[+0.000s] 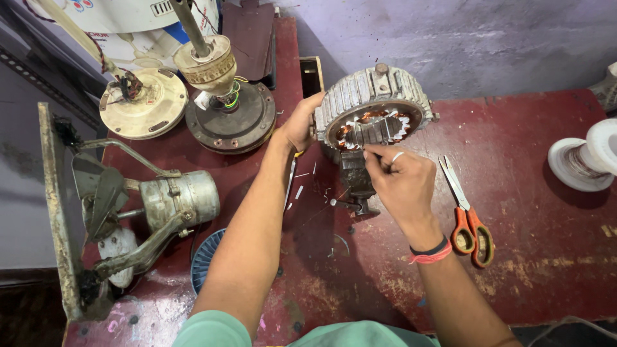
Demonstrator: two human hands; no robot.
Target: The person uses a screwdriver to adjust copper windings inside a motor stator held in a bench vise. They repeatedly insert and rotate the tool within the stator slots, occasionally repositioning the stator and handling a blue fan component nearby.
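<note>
A grey ribbed motor stator (375,96) with copper windings inside stands tilted on a small metal stand (355,183) on the dark red table (533,128). My left hand (300,122) grips the stator's left rim and steadies it. My right hand (400,180) is at the stator's lower opening, fingers pinched on a thin white insulation strip (385,152) among the slots. A red thread and a black band circle my right wrist.
Orange-handled scissors (468,218) lie right of my right hand. A white wire spool (585,157) sits at the right edge. Two ceiling fan motors (228,109) stand at back left, with an old fan motor on a metal frame (173,202) in front of them. White paper scraps (299,191) dot the table.
</note>
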